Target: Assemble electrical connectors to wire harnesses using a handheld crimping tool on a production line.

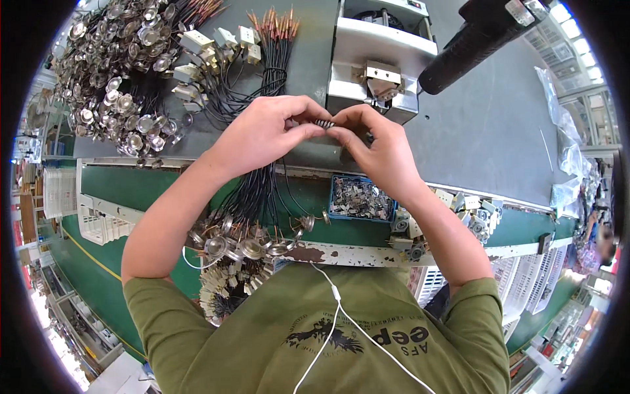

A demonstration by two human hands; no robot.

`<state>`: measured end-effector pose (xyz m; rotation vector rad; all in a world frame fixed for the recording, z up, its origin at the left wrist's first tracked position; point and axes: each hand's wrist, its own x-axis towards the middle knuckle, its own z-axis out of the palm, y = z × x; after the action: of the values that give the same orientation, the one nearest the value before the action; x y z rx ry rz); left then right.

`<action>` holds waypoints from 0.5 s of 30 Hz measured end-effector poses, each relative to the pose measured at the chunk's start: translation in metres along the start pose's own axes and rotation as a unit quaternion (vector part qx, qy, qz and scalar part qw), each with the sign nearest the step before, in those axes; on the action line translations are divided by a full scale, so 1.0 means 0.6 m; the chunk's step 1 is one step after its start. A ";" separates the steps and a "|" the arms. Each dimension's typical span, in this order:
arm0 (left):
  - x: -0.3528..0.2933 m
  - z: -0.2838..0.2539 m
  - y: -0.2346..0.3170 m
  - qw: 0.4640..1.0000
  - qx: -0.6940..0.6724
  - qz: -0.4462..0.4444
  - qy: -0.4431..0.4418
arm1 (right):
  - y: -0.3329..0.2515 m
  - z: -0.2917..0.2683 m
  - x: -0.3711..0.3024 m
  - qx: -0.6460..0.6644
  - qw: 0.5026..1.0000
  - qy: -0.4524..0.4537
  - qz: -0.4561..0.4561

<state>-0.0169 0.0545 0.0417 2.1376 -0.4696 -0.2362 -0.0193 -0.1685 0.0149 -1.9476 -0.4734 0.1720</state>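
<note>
Between the fingertips of both hands is a small ribbed, dark-and-silver piece [324, 123], too small to name its kind. My left hand [266, 131] pinches its left end with thumb and forefinger. At its right end, the thumb and forefinger of my right hand [380, 144] are closed on it too. Just beyond my hands stands a metal bench machine [380, 43] with a small block-shaped head [382, 77]. Below my left wrist, black wires [259, 194] hang over the bench edge, ending in round metal discs [252, 248].
A blue tray [331, 200] of small metal parts sits near the bench edge. Piled wired metal discs [131, 59] fill the far left, beside white connectors [197, 41] and bundled black leads [274, 72]. A thick black cylinder [456, 59] slants in from the upper right. White connectors [482, 220] lie near my right forearm.
</note>
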 end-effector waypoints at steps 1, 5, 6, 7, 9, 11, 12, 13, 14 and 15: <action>0.002 0.000 0.000 1.000 0.013 0.008 0.004 | 0.001 0.001 0.000 -0.001 1.000 -0.002 0.000; 0.002 0.002 -0.011 0.995 0.041 0.086 0.033 | -0.001 -0.001 0.000 -0.025 1.000 -0.012 -0.002; 0.002 0.003 -0.015 0.995 0.040 0.086 0.033 | -0.003 0.000 0.001 -0.040 0.999 -0.016 -0.012; 0.003 0.004 -0.019 0.991 0.038 0.115 0.047 | -0.002 0.000 0.001 -0.040 0.999 -0.017 -0.011; 0.003 0.006 -0.019 0.987 0.035 0.146 0.061 | -0.001 -0.003 -0.001 -0.058 0.998 -0.014 -0.023; 0.001 0.006 -0.011 0.990 0.033 0.123 0.058 | 0.005 0.000 -0.003 -0.057 0.998 -0.004 -0.038; 0.000 0.006 -0.010 0.990 0.033 0.123 0.058 | 0.007 0.001 -0.003 -0.056 0.997 0.003 -0.055; -0.001 0.005 -0.009 0.992 0.029 0.109 0.057 | 0.006 0.001 -0.004 -0.057 0.997 0.003 -0.055; -0.001 0.004 -0.007 0.994 0.025 0.094 0.056 | 0.002 0.002 -0.006 -0.037 0.997 0.010 -0.064; -0.001 0.004 -0.005 0.994 0.025 0.094 0.056 | 0.000 0.003 -0.008 -0.017 0.997 0.016 -0.073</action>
<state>-0.0178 0.0548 0.0378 2.1255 -0.6125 0.0020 -0.0243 -0.1688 0.0139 -1.9380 -0.5977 0.0401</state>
